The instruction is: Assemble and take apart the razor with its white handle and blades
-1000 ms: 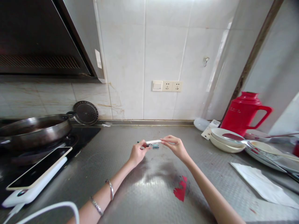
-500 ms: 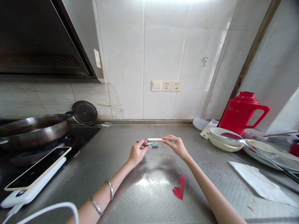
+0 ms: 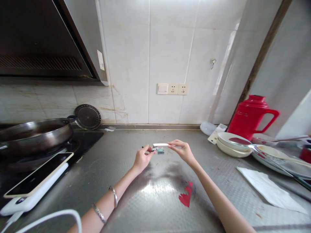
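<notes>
Above the middle of the steel counter [image 3: 114, 181], my left hand [image 3: 143, 159] pinches a small metallic piece [image 3: 154, 149]. A thin dark tip sticks out to the left of its fingers. Opposite it, the fingertips of my right hand [image 3: 182, 150] are closed on the right end of a slim white bar [image 3: 160, 145], which lies level. Just under the bar is a small blue-green part [image 3: 160, 150]; whether it is joined to the metallic piece I cannot tell. These small things are too tiny to name. Nearer to me, a torn red scrap [image 3: 186, 195] lies flat.
A steel pan [image 3: 36, 132] stands on the black hob at left, near a phone [image 3: 40, 174] on a white power bank [image 3: 34, 200] with its cable [image 3: 60, 213]. At right are a red thermos jug [image 3: 249, 118], stacked bowls [image 3: 233, 150] and a white napkin [image 3: 269, 191].
The view has shifted very slightly. Both hands keep their grips, and the white bar and small metallic piece stay almost where they were.
</notes>
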`<state>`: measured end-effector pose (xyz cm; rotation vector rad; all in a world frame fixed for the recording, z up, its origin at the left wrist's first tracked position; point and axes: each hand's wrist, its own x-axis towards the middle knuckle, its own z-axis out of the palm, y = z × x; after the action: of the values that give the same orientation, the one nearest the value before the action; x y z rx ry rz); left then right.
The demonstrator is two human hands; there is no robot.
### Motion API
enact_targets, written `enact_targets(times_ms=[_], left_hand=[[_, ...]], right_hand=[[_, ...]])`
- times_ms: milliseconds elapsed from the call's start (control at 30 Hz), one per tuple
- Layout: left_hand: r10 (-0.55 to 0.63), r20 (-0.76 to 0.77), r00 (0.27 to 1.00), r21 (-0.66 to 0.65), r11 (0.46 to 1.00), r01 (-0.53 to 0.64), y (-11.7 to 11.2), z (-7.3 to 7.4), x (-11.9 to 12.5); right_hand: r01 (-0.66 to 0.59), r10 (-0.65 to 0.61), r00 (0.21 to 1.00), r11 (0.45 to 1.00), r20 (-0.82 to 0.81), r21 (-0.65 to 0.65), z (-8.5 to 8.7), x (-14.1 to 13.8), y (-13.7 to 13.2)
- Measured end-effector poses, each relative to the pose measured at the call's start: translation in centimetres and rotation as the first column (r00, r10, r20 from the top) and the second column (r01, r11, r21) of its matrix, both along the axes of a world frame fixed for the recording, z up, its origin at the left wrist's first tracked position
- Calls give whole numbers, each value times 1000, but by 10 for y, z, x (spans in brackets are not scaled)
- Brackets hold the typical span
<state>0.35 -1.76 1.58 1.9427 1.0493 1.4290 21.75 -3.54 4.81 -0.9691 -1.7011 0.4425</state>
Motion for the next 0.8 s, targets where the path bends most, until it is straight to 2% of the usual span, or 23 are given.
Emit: enact_targets(times_ms=[133,333,500,700,800], left_hand=[[-2,-17,1000,14,1000,2,0,1,0],[-4,19,1000,-48,999,5,1,0,0],[-7,24,1000,-30,1000,8,1,0,0],[-19,46,999,-67,998,22,0,2,2],[-17,38,999,-51,999,19,-1,2,2]], right_hand=[[-67,67,998,998,10,-6,0,-3,-1],[16,-16,1000,1000,-26,8,-2,0,1],[-62,61,998,998,-28,-19,-1,-3,0],[19,-19,999,1000,-34,7,0,5,1],[-30,31,999,999,-19,11,1,3,0]])
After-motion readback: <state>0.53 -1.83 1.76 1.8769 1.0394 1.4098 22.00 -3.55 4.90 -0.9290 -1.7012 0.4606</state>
